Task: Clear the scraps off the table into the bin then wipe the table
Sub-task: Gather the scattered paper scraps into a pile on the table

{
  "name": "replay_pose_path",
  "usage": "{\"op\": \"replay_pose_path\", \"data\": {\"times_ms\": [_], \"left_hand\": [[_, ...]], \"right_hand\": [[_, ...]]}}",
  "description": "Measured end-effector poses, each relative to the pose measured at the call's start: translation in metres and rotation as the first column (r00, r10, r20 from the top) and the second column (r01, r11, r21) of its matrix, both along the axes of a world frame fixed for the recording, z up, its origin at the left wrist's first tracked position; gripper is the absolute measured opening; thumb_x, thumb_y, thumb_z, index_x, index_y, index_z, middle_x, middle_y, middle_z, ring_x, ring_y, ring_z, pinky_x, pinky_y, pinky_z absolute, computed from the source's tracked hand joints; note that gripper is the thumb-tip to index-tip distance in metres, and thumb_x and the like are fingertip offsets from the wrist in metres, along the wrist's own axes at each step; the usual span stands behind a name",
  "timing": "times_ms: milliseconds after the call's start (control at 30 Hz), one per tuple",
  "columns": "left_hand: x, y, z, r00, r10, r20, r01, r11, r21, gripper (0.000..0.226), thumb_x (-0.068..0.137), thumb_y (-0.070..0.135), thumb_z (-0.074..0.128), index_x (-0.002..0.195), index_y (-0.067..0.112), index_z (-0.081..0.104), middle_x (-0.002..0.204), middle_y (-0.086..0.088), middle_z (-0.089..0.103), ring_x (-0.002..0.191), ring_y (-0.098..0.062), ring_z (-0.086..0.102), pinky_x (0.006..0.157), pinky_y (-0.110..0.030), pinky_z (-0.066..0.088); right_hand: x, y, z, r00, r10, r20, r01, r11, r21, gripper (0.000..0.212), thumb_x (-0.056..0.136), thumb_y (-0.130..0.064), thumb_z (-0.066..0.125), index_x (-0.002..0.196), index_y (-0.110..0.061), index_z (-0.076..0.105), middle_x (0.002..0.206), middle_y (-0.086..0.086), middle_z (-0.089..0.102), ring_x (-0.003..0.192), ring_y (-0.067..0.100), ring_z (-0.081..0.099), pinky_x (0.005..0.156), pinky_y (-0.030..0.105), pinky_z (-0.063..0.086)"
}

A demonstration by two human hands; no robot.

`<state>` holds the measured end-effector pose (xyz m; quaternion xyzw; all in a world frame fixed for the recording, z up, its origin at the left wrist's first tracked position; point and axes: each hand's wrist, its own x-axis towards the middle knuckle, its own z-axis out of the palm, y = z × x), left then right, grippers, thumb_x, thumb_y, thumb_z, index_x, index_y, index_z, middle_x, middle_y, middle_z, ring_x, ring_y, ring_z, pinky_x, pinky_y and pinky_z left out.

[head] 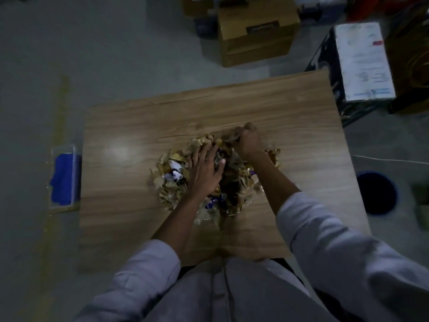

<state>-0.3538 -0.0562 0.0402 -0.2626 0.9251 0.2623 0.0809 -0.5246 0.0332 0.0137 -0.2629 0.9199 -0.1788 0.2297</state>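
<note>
A heap of scraps [171, 173], gold, white and blue wrappers and paper bits, lies in the middle of the wooden table [130, 140]. My left hand [205, 169] lies flat on top of the heap with its fingers spread. My right hand [248, 141] sits at the heap's far right edge, fingers curled round a bunch of scraps. A dark round bin [377, 192] stands on the floor just off the table's right side. A blue cloth [65, 180] lies in a clear tray on the floor to the left of the table.
Cardboard boxes [255, 36] stand on the floor beyond the table. A dark box with a white label [362, 63] sits at the back right. A white cable [390, 160] runs across the floor near the bin.
</note>
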Motion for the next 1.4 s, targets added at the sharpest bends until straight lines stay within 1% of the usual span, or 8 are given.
{"op": "replay_pose_path", "data": {"times_ms": [133,267,500,633,867,967,1133,1400], "left_hand": [[0.002,0.014,0.018,0.982,0.076,-0.172,-0.079,0.997,-0.010,0.058,0.105,0.052,0.032,0.154,0.021,0.038,0.161,-0.001,0.035,0.149,-0.025,0.027,0.119,-0.051,0.025],[0.010,0.044,0.038,0.933,0.055,-0.356,-0.058,0.998,0.001,0.049,0.109,0.036,0.034,0.156,0.020,0.036,0.164,0.000,0.030,0.153,-0.019,0.021,0.125,-0.041,0.017],[0.039,0.051,0.005,0.991,-0.129,-0.047,0.123,0.986,-0.109,0.059,0.108,0.046,0.013,0.157,0.022,0.034,0.166,0.003,0.028,0.155,-0.016,0.015,0.126,-0.033,0.000],[0.034,0.049,0.016,0.990,-0.106,-0.095,0.095,0.989,-0.113,0.057,0.109,0.046,0.017,0.157,0.019,0.032,0.163,-0.002,0.034,0.154,-0.016,0.020,0.127,-0.040,0.005],[0.032,0.046,0.022,0.986,-0.093,-0.140,0.087,0.995,-0.050,0.065,0.106,0.053,0.014,0.154,0.019,0.039,0.160,-0.003,0.040,0.153,-0.018,0.022,0.127,-0.040,0.007],[0.033,0.048,0.023,0.979,-0.100,-0.178,0.088,0.993,-0.077,0.061,0.106,0.051,0.020,0.153,0.019,0.040,0.159,-0.001,0.041,0.153,-0.020,0.023,0.126,-0.044,0.011],[0.042,0.055,0.002,0.988,-0.152,-0.035,0.154,0.986,0.066,0.070,0.101,0.062,0.011,0.157,0.027,0.034,0.166,0.007,0.027,0.155,-0.015,0.011,0.125,-0.046,0.011],[0.037,0.052,-0.009,0.982,-0.179,-0.054,0.183,0.979,0.094,0.055,0.099,0.026,0.036,0.154,0.023,0.039,0.164,0.003,0.031,0.155,-0.023,0.015,0.125,-0.045,0.012]], "right_hand": [[0.019,0.028,0.030,0.992,-0.122,-0.033,0.105,0.938,-0.329,0.030,0.085,-0.011,0.073,0.114,-0.005,0.070,0.113,0.021,0.061,0.098,0.040,0.064,0.083,0.039,0.054],[0.074,0.049,0.045,0.993,-0.116,-0.008,0.100,0.886,-0.453,0.043,0.091,-0.029,0.054,0.127,-0.007,0.064,0.119,0.020,0.061,0.105,0.035,0.060,0.089,0.039,0.052],[0.142,0.065,0.010,0.965,0.259,0.038,-0.242,0.938,-0.247,0.088,0.100,-0.064,0.006,0.157,-0.002,0.032,0.163,0.022,0.028,0.153,0.043,0.017,0.124,0.056,0.018],[0.139,0.067,0.012,0.999,0.049,-0.013,-0.049,0.897,-0.439,0.052,0.104,-0.036,0.047,0.143,-0.003,0.050,0.158,0.024,0.029,0.146,0.039,0.032,0.114,0.047,0.040],[0.116,0.101,0.028,0.992,-0.128,-0.004,0.103,0.820,-0.563,0.047,0.087,-0.004,0.060,0.134,-0.009,0.060,0.158,0.016,0.035,0.146,0.034,0.035,0.111,0.047,0.043],[0.094,0.141,0.019,0.956,-0.294,-0.015,0.232,0.782,-0.578,0.054,0.093,-0.028,0.066,0.144,-0.016,0.052,0.163,0.012,0.027,0.148,0.032,0.028,0.115,0.055,0.038],[0.078,0.174,-0.012,0.942,-0.246,0.228,0.306,0.908,-0.285,0.112,0.067,-0.077,0.071,0.159,-0.045,0.015,0.171,0.003,-0.010,0.156,0.029,-0.012,0.120,0.066,0.001],[0.071,0.128,-0.018,0.971,0.063,0.230,0.017,0.943,-0.332,0.102,0.066,-0.068,0.080,0.154,-0.038,0.036,0.168,0.004,0.021,0.157,0.026,0.004,0.126,0.054,0.006]]}}
